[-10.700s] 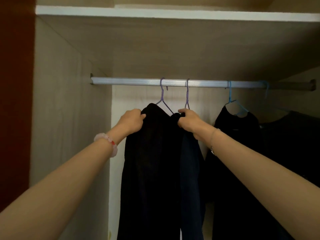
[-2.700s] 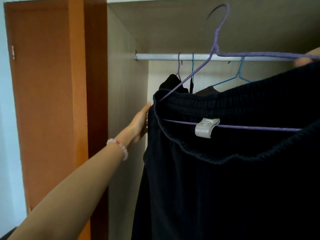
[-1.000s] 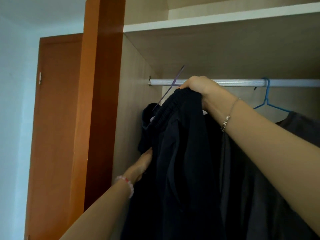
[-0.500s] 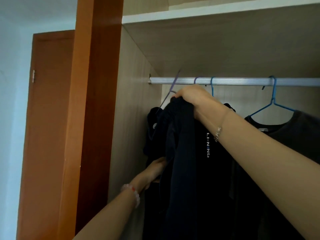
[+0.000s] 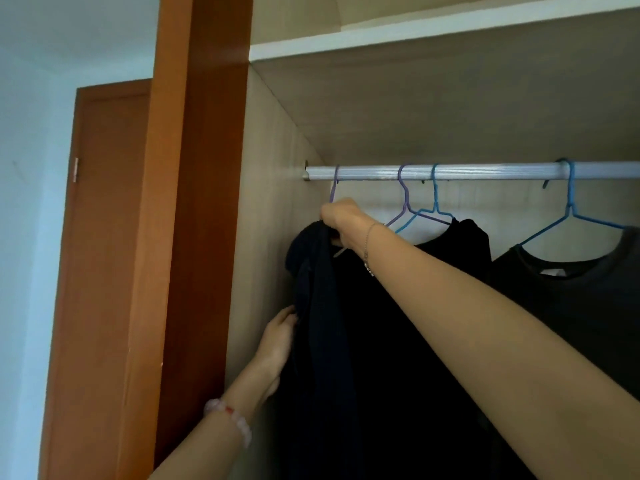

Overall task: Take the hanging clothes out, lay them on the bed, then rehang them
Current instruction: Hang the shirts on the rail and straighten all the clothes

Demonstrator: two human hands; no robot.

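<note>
At the left end of the rod (image 5: 485, 170), my right hand (image 5: 341, 220) grips the trousers (image 5: 318, 306) just under their purple hanger (image 5: 333, 188); my left hand (image 5: 277, 341), flat, touches them lower down. Four hangers (image 5: 434, 195) are on the rod: two purple, two blue.

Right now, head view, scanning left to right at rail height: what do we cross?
Door → orange wardrobe post → wardrobe side panel → first purple hanger, gripped by the right hand → second purple hanger → first blue hanger → second blue hanger.
</note>
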